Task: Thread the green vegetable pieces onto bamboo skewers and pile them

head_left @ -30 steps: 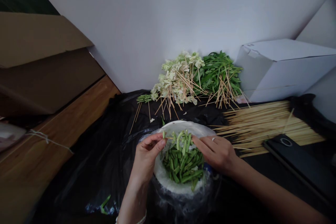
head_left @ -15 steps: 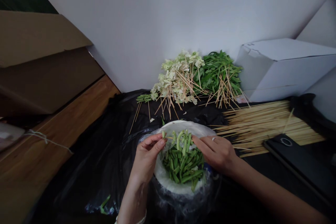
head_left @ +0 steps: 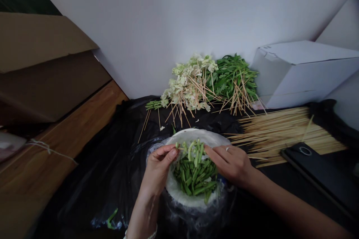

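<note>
Over a bowl lined with clear plastic, both of my hands are raised close together. My left hand pinches a green bean piece between thumb and fingertips, at the left end of a bamboo skewer. Several green bean pieces hang threaded along that skewer. My right hand, with a ring on one finger, is closed at the skewer's other side; its fingertips are partly hidden behind the beans. Loose cut green beans fill the bowl below.
Behind the bowl lie skewered cabbage, skewered leafy greens and a few bean skewers. Bare skewers and a phone are at right, near a white box. A cardboard box stands left; black plastic sheeting covers the floor.
The bean piece in my left hand has come slightly closer to the beans on the skewer, and another piece beside it now sits farther along. My right hand has barely moved.
</note>
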`<action>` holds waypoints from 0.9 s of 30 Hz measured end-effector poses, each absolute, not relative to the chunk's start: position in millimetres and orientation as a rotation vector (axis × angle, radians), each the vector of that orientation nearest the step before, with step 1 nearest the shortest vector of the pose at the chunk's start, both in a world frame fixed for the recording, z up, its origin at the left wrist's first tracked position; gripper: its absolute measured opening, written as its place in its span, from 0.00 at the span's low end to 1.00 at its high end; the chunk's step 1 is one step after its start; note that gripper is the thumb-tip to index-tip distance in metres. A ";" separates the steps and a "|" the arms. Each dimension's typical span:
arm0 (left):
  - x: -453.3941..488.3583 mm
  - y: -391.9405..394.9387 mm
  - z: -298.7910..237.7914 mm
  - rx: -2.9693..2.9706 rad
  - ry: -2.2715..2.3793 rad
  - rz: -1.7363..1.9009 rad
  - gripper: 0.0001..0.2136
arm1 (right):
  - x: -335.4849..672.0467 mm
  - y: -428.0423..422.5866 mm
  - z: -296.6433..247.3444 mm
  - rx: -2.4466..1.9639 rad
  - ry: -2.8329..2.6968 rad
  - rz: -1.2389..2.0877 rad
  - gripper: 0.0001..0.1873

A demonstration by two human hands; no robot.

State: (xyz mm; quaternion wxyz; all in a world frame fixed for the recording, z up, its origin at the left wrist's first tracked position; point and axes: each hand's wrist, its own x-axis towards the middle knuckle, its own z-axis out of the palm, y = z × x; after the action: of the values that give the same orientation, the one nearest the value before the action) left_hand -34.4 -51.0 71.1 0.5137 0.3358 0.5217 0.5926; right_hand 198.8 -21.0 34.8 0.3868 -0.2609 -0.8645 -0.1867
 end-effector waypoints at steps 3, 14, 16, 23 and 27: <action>-33.6 -50.2 71.4 0.787 1.263 1.420 0.14 | 198.7 -20.9 33.2 -0.649 -2.191 -0.476 0.14; -31.2 -52.0 70.3 0.848 1.239 1.359 0.12 | 200.5 -18.6 23.6 -0.662 -2.258 -0.459 0.14; -30.8 -52.4 68.8 0.855 1.236 1.348 0.11 | 201.3 -18.1 23.6 -0.656 -2.262 -0.456 0.15; -30.4 -53.1 62.1 0.918 1.271 1.366 0.09 | 199.5 -16.9 23.0 -0.683 -2.278 -0.444 0.14; -29.5 -52.4 59.6 0.920 1.280 1.355 0.09 | 200.2 -17.9 23.5 -0.678 -2.291 -0.464 0.13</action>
State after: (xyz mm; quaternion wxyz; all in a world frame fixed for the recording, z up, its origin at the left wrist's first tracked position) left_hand -29.5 -52.4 59.6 0.5066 0.3816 0.5309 0.5620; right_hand 200.2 -17.9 23.5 0.3466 -0.2614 -0.8830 -0.1786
